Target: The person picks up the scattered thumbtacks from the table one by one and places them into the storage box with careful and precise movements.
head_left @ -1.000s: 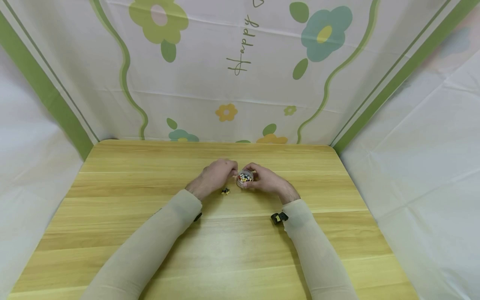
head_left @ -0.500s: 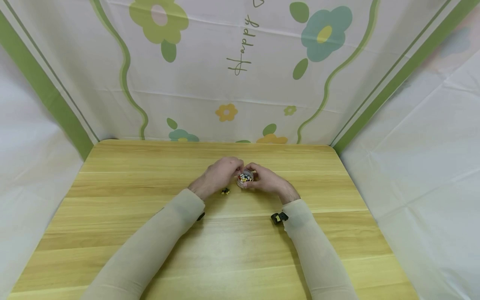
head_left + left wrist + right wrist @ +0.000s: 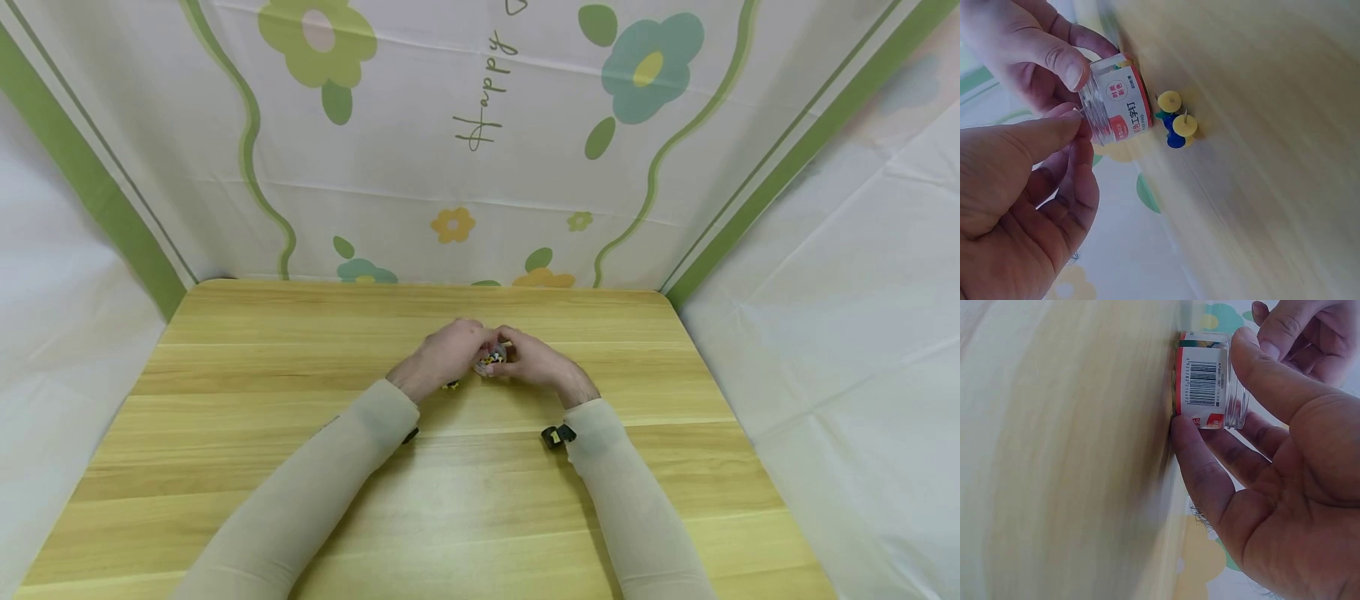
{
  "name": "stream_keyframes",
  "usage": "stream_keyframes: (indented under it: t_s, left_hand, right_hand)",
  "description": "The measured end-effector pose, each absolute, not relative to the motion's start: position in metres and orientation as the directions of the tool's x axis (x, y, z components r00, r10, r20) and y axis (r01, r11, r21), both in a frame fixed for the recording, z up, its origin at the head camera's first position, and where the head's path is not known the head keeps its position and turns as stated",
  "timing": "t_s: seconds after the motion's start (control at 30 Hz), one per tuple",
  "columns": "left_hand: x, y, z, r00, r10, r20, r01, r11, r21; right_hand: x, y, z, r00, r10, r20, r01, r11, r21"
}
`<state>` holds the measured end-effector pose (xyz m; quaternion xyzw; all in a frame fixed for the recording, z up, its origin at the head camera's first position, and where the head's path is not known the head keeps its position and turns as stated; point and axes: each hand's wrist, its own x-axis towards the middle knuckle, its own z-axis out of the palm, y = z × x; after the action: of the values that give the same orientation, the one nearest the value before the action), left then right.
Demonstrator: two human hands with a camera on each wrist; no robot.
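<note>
My right hand (image 3: 534, 358) grips a small clear jar (image 3: 1207, 381) with a white and red label, thumb on one side and fingers on the other. In the head view the jar stands on the table, mouth up, with several multicoloured push pins (image 3: 492, 359) inside. My left hand (image 3: 452, 350) is over the jar's mouth. In the left wrist view its thumb and forefinger tips (image 3: 1072, 120) come together at the rim; whether a pin is between them is hidden. Beside the jar lies a small cluster of yellow, blue and green push pins (image 3: 1177, 122), partly covered by my left hand in the head view.
The wooden table (image 3: 465, 517) spreads around both hands. Behind it hangs a white curtain (image 3: 420, 150) printed with flowers, and white cloth stands at both sides. A black strap device (image 3: 558, 436) sits at my right wrist.
My left hand has moved right, from beside the jar to over its mouth, and now covers part of the loose pins. My right hand and the jar have stayed in place.
</note>
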<state>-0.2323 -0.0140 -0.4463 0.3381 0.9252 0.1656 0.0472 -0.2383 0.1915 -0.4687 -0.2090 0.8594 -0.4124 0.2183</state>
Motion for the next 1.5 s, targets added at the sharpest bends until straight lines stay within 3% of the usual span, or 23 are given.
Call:
stream_keyframes:
  t_s: [0.3,0.6,1.1,1.5]
  left_hand:
    - [-0.231,-0.019,-0.446,-0.781,0.623,0.050,0.596,0.718,0.360]
    - [-0.225,-0.034,-0.441,-0.740,0.666,0.092,0.650,0.675,0.349]
    - [-0.211,-0.053,-0.441,-0.671,0.741,-0.019,0.711,0.650,0.269]
    - [-0.210,-0.062,-0.448,-0.679,0.731,-0.069,0.701,0.673,0.234]
  right_hand:
    - [-0.238,0.192,-0.469,-0.823,-0.529,-0.204,-0.185,0.591,-0.786]
    - [-0.237,0.192,-0.469,-0.830,-0.515,-0.215,-0.166,0.596,-0.785]
    - [-0.239,0.192,-0.470,-0.834,-0.504,-0.227,-0.156,0.608,-0.779]
    - [-0.239,0.191,-0.469,-0.832,-0.503,-0.232,-0.158,0.616,-0.771]
